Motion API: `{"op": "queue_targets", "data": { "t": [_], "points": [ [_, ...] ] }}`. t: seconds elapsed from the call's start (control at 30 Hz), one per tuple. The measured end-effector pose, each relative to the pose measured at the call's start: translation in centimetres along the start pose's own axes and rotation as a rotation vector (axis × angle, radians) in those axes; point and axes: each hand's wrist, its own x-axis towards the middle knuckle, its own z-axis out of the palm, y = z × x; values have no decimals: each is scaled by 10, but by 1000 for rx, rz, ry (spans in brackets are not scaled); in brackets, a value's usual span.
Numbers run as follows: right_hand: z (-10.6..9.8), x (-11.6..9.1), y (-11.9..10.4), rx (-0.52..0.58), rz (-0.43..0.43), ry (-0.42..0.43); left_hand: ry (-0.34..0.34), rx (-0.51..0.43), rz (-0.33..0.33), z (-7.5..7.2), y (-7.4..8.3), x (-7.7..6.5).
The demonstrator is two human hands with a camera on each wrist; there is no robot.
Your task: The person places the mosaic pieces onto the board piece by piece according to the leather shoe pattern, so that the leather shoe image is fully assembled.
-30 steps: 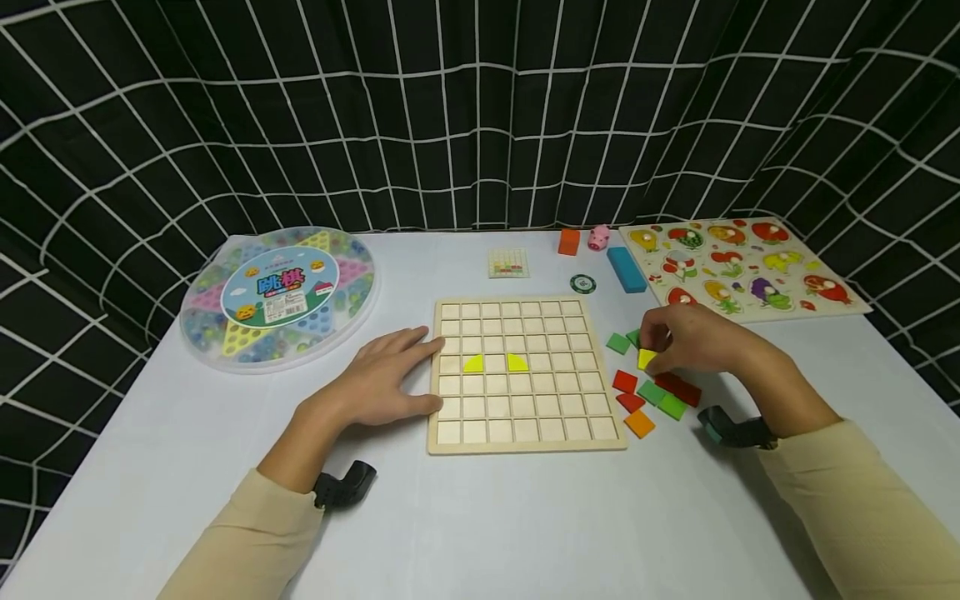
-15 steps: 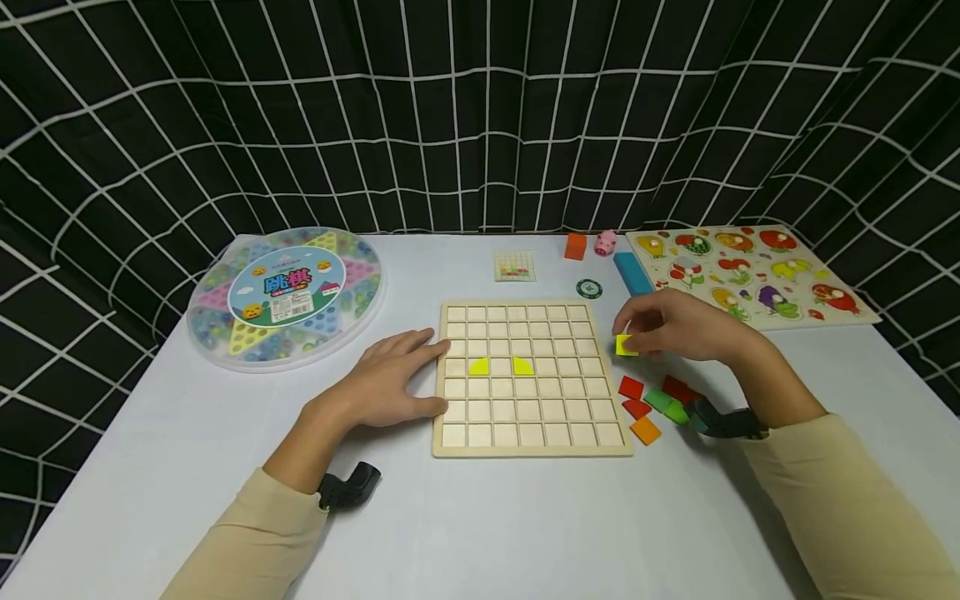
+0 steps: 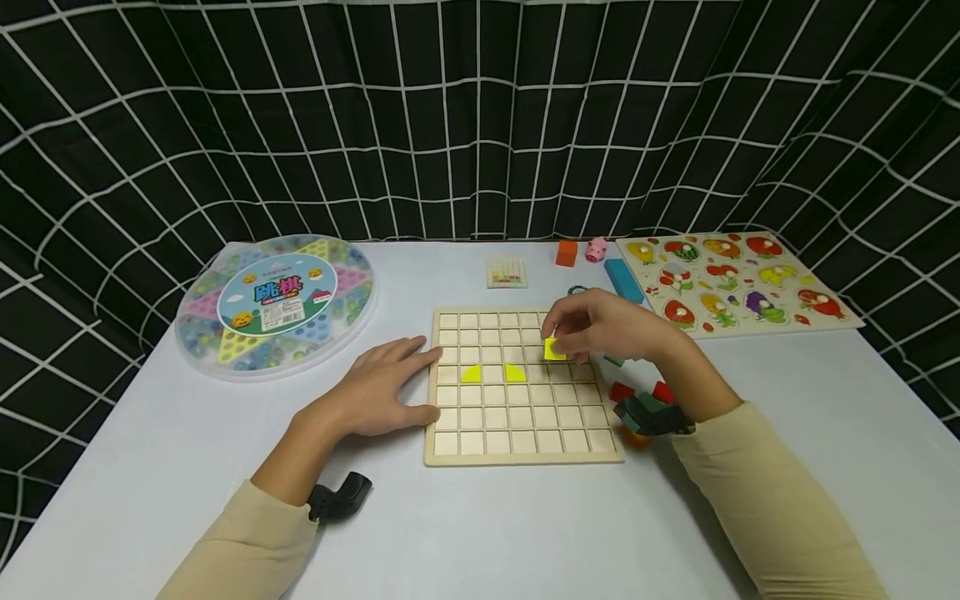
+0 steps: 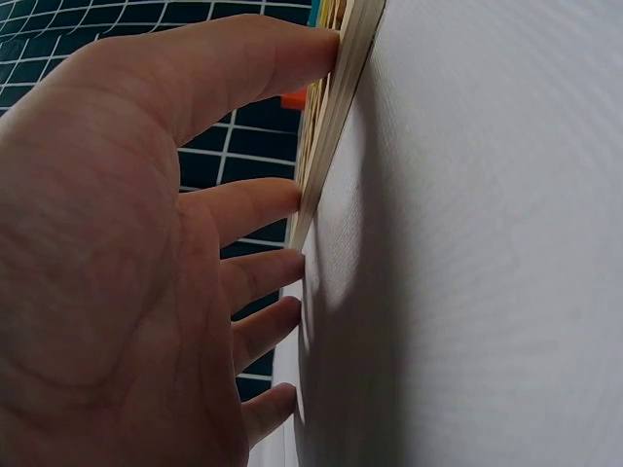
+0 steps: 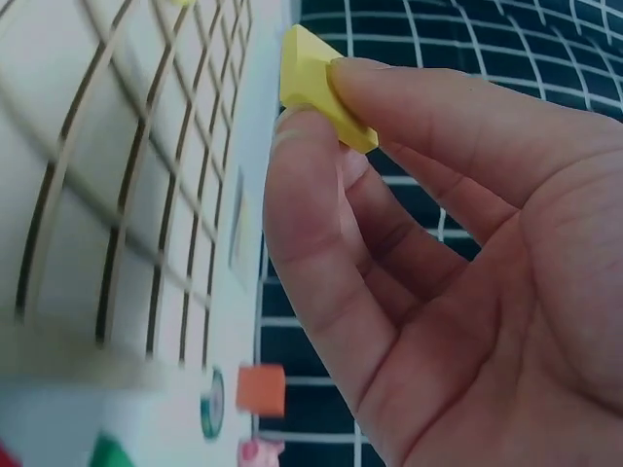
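A pale wooden grid board (image 3: 525, 418) lies on the white table, with two yellow quarter-round tiles (image 3: 471, 374) set in one of its rows. My right hand (image 3: 607, 327) pinches a yellow square tile (image 3: 554, 349) between thumb and fingertips, over the right part of the board. The right wrist view shows that yellow tile (image 5: 316, 83) tilted in the fingertips, apart from the grid. At the board's left edge rests my left hand (image 3: 378, 387), fingers spread and fairly straight. Its thumb (image 4: 282, 58) and forefinger touch the wooden rim in the left wrist view.
Red, green and orange tiles (image 3: 622, 392) lie right of the board, partly hidden by the right wrist camera. Behind stand a small pattern card (image 3: 506, 273), orange block (image 3: 566, 253), pink pig (image 3: 596, 249), blue block (image 3: 624, 281) and fruit puzzle (image 3: 738, 283). A round marble-game box (image 3: 277, 304) lies left.
My right hand has picked the yellow square tile from the loose pile and carried it left, over the board. The left hand has stayed at the board's edge.
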Motion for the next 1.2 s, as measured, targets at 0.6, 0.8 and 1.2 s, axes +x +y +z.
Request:
{"op": "queue_targets", "data": {
  "t": [0.6,0.8,1.2],
  "points": [
    [57,33,-29,49,-86,-160,21,-19,-9,5,1,-7],
    [65,36,-36,-9,-84,-176,17,-13,-6,2,4,-4],
    [72,37,-38,-48,-56,-174,12,-11,-6,2,4,-3]
  ]
}}
